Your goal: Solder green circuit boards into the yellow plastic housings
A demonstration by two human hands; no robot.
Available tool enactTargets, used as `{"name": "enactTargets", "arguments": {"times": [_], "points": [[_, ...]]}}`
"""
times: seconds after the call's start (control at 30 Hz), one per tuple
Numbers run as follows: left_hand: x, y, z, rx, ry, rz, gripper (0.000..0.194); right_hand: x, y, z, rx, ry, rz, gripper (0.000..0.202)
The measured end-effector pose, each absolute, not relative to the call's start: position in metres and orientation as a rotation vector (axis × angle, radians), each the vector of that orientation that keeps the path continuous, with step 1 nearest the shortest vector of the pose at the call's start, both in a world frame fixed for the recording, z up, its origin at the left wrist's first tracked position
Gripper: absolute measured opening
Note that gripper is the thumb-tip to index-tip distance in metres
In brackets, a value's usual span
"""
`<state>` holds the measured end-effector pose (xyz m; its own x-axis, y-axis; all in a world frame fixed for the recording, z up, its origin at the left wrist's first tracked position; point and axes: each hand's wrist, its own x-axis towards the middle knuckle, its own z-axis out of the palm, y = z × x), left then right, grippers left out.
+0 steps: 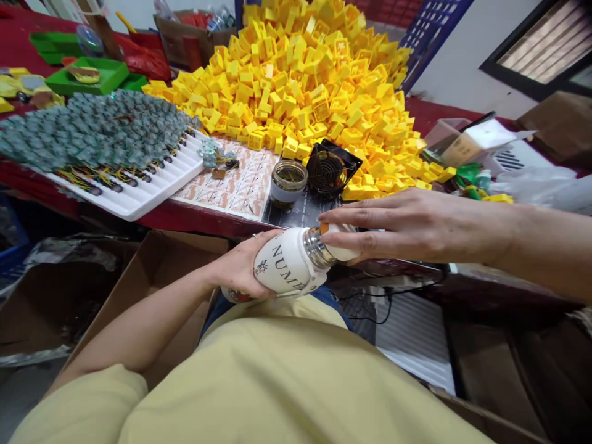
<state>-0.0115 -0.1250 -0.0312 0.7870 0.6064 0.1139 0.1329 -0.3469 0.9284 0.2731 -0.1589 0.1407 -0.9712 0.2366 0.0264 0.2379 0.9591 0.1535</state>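
My left hand (240, 265) grips the body of a white bottle (284, 268) with dark lettering, held tilted over my lap just below the table edge. My right hand (398, 225) closes its fingers around the bottle's white cap (340, 246), right above the metal neck ring. A huge heap of yellow plastic housings (305, 80) covers the red table beyond. A pile of small green circuit boards (92, 129) with wires lies on a white tray (139, 197) to the left.
A small glass jar (287, 183) and a black fan (329, 169) stand near the table edge. Green trays (87, 77) sit at the far left. An open cardboard box (157, 265) lies below the table on the left, and white packages (481, 142) rest at the right.
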Motion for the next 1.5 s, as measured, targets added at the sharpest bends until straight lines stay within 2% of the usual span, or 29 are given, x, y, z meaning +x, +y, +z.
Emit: {"name": "enactTargets", "arguments": {"times": [0.1,0.2,0.33,0.47,0.63,0.8,0.97,1.03,1.27,1.5], "points": [[-0.008,-0.128,-0.028,1.933,0.619,0.575,0.105,0.275,-0.158,0.138,-0.469,-3.041,-0.173,0.035],[-0.006,-0.132,-0.026,1.983,0.679,0.601,0.103,0.274,-0.155,0.134,-0.572,-2.957,0.094,0.034],[-0.004,-0.138,-0.025,2.067,0.878,0.701,0.103,0.264,-0.15,0.127,-1.136,-2.687,0.391,0.046],[-0.004,-0.141,-0.028,2.124,1.083,0.744,0.107,0.244,-0.146,0.123,-1.604,-2.465,0.39,0.044],[-0.007,-0.142,-0.034,2.065,1.026,0.71,0.104,0.224,-0.142,0.127,-1.998,-2.364,0.524,0.048],[-0.012,-0.142,-0.037,2.007,1.043,0.705,0.107,0.228,-0.142,0.125,-1.693,-2.685,0.364,0.045],[-0.021,-0.138,-0.036,2.023,0.878,0.662,0.108,0.242,-0.137,0.128,-0.849,-2.987,0.281,0.04],[-0.023,-0.137,-0.034,1.952,0.808,0.658,0.109,0.243,-0.135,0.134,-0.665,-3.036,0.245,0.036],[-0.022,-0.141,-0.027,1.866,0.772,0.673,0.103,0.241,-0.133,0.146,-0.558,-3.128,0.154,0.038],[-0.025,-0.141,-0.034,1.925,0.769,0.701,0.109,0.236,-0.132,0.145,-0.666,-3.071,0.216,0.047]]}}
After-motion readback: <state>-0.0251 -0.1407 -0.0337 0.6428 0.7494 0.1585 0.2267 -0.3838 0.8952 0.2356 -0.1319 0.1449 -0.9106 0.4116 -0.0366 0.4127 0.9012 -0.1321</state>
